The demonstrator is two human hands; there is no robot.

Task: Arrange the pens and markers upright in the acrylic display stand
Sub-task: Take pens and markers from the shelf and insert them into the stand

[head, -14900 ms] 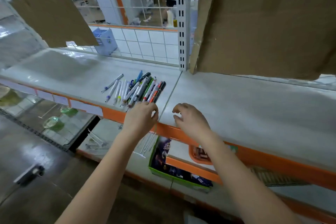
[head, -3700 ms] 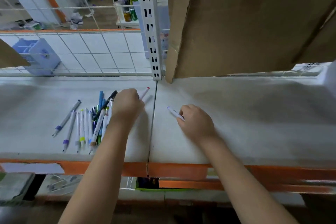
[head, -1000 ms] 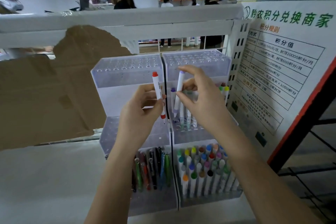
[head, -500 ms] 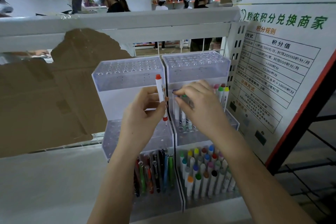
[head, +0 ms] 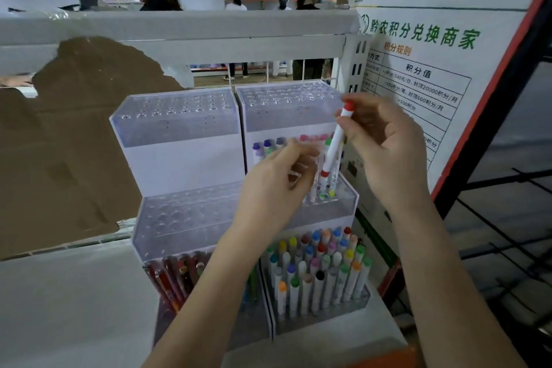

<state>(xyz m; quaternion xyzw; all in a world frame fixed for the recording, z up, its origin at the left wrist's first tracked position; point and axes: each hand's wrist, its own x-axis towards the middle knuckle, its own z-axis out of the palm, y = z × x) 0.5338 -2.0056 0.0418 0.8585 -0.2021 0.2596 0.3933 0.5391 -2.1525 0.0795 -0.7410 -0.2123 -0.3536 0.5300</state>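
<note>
From the head view, the right hand [head: 385, 143] pinches a white marker with red caps [head: 335, 140] near its upper end, holding it tilted, its lower tip just above the middle tier of the right acrylic display stand [head: 292, 110]. The left hand [head: 279, 182] hangs in front of that same tier with its fingers loosely curled and nothing in them, partly hiding a row of markers [head: 268, 145] already standing upright there. Lower down, the bottom tier of the right stand is packed with upright markers with coloured caps [head: 319, 266]. A second stand [head: 176, 122] sits touching it on the left; its top and middle tiers show bare holes, and its bottom tier holds slim pens [head: 173, 278] leaning slightly. Both stands rest on a pale shelf [head: 74, 308]. Torn brown cardboard [head: 74, 134] covers the back to the left, and a printed poster [head: 433, 75] stands to the right.
</note>
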